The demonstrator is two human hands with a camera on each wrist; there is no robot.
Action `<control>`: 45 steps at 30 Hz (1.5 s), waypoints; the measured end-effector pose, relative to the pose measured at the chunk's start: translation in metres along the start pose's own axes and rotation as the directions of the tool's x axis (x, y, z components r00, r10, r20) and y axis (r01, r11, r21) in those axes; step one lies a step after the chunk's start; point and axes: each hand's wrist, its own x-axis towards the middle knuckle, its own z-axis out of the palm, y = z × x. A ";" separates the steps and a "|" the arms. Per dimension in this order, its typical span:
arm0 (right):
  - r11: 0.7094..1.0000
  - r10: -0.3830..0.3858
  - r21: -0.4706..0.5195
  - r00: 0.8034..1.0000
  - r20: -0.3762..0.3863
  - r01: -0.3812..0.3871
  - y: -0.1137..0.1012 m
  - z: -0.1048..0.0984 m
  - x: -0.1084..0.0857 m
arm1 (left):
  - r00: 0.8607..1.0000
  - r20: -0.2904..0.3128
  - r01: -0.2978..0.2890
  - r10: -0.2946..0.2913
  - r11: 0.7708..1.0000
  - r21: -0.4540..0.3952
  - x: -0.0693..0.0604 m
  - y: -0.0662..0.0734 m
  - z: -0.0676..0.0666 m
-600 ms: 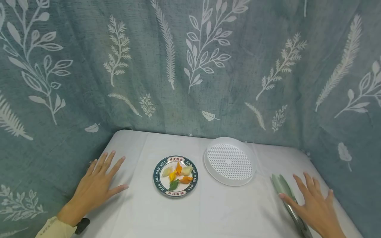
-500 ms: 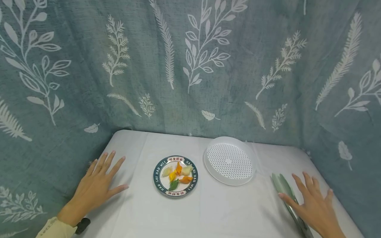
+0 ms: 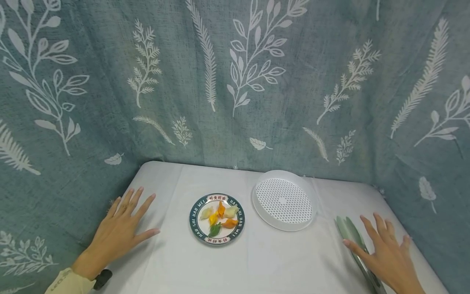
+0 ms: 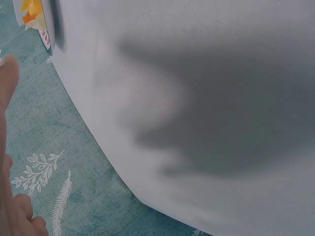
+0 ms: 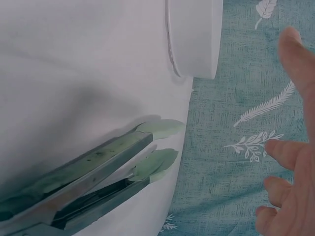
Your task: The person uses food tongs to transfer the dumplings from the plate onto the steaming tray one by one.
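My left hand (image 3: 117, 232) hovers over the table's left side, fingers spread, holding nothing. Over the right side my right hand (image 3: 391, 255) is spread too, above metal tongs (image 3: 361, 263) with green tips; its fingers grip nothing. In the right wrist view the tongs (image 5: 98, 169) lie with their two arms apart, beneath the hand (image 5: 300, 162). Between the hands, a green-rimmed plate (image 3: 196, 232) holds several small yellow, orange, pale and green dumpling-like pieces. A white round perforated tray (image 3: 282, 200) lies right of the plate.
A white cloth covers the table (image 3: 246, 269). Behind it and at both sides hangs a blue-green curtain (image 3: 220, 134) with white leaf patterns. The perforated tray stands near the table's back edge. In the left wrist view, a hand's shadow falls on the cloth (image 4: 98, 98).
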 end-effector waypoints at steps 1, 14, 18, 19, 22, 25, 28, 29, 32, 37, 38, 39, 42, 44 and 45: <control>1.000 0.001 0.003 1.000 0.002 -0.001 0.000 0.000 0.000 | 1.000 -0.004 0.000 0.000 1.000 -0.004 0.000 0.000 0.000; 0.992 0.111 0.039 0.985 0.131 -0.116 0.003 -0.006 -0.003 | 0.989 0.087 0.138 -0.117 0.942 -0.306 0.007 0.025 0.004; 0.995 0.083 0.036 0.986 0.146 -0.089 0.008 0.000 -0.005 | 0.958 0.196 0.271 -0.208 0.881 -0.388 0.011 0.032 0.010; 0.996 0.079 0.028 0.986 0.146 -0.084 0.010 0.004 -0.006 | 0.949 0.224 0.299 -0.224 0.865 -0.402 0.012 0.034 0.011; 0.996 0.084 0.001 0.988 0.132 -0.084 0.013 0.012 -0.011 | 0.925 0.283 0.359 -0.253 0.826 -0.434 0.016 0.038 0.016; 0.991 0.134 -0.029 0.976 0.170 -0.131 0.015 0.019 -0.015 | 0.912 0.314 0.391 -0.265 0.796 -0.462 0.020 0.043 0.021; 0.983 0.186 -0.037 0.955 0.232 -0.182 0.015 0.022 -0.017 | 0.901 0.335 0.415 -0.275 0.771 -0.483 0.023 0.048 0.027; 0.980 0.200 -0.038 0.946 0.256 -0.197 0.015 0.023 -0.017 | 0.898 0.341 0.424 -0.280 0.760 -0.493 0.023 0.050 0.028; 0.975 0.220 -0.035 0.929 0.296 -0.220 0.015 0.025 -0.018 | 0.884 0.364 0.454 -0.293 0.727 -0.516 0.026 0.055 0.033; 0.971 0.235 -0.026 0.920 0.312 -0.239 0.014 0.029 -0.020 | 0.867 0.395 0.487 -0.304 0.685 -0.541 0.032 0.065 0.042; 0.970 0.237 -0.024 0.920 0.311 -0.241 0.014 0.029 -0.021 | 0.865 0.398 0.491 -0.305 0.679 -0.546 0.033 0.066 0.044; 0.969 0.241 -0.022 0.919 0.312 -0.246 0.014 0.030 -0.021 | 0.863 0.401 0.495 -0.307 0.674 -0.548 0.034 0.068 0.045; 0.966 0.252 -0.023 0.916 0.311 -0.258 0.014 0.033 -0.021 | 0.856 0.414 0.506 -0.308 0.662 -0.553 0.037 0.074 0.050; 0.965 0.256 -0.022 0.914 0.315 -0.263 0.015 0.034 -0.021 | 0.853 0.423 0.512 -0.307 0.654 -0.557 0.039 0.076 0.053; 0.964 0.258 -0.023 0.912 0.317 -0.265 0.015 0.035 -0.021 | 0.851 0.427 0.514 -0.305 0.650 -0.560 0.039 0.078 0.054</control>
